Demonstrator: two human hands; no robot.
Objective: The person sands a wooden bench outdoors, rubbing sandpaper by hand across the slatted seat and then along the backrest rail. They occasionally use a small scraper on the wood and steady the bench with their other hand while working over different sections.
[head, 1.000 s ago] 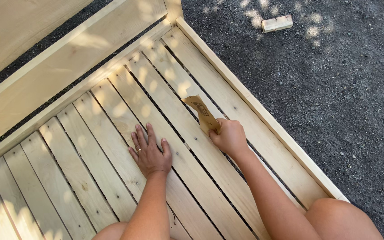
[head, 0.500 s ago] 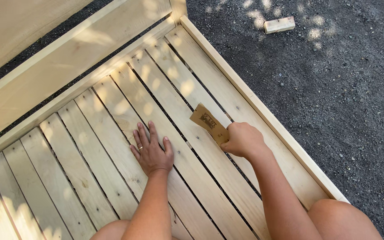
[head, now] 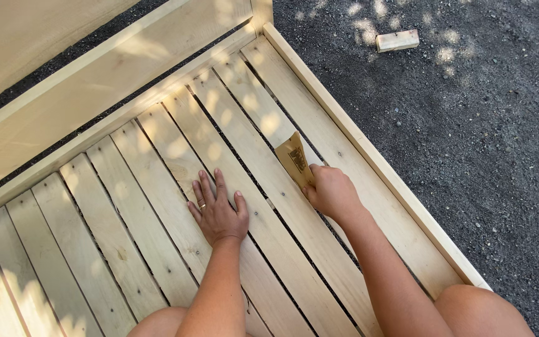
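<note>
I keep my left hand spread flat, holding nothing, on the pale wooden slats, my right hand closed on the folded tan sandpaper against a slat near the side rail, best rubbed along the grain with even pressure.

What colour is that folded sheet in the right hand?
The sheet is tan-brown with a dark printed patch, seen in the head view.
</note>
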